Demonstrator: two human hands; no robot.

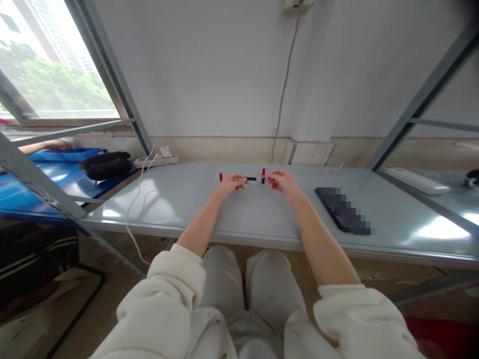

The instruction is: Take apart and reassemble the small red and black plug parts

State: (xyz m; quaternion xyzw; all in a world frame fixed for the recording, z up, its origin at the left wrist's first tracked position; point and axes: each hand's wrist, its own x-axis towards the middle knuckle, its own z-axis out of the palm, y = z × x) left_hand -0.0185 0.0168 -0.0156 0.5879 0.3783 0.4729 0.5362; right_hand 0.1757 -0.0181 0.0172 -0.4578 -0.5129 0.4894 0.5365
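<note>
A short, slim black stick [250, 179] is pinched in my left hand [233, 184], its free end pointing right. My right hand [280, 180] is closed a little to the right of it, fingers bent. A thin, pale piece [262, 176] juts from the right fingertips toward the stick; its kind is too small to tell. Beside the right fingertips, a small red-and-black stick [263, 175] is seen on the table. A small red piece [220, 176] shows just behind my left hand, partly hidden by it.
A phone [339, 209] lies on the grey table [258, 214] to the right. At the back left are a power strip [157, 160] and a white cable [136, 199]. Left of the metal frame, another person's hand [58, 144] rests by a blue tray [71, 153] and a black case [107, 167].
</note>
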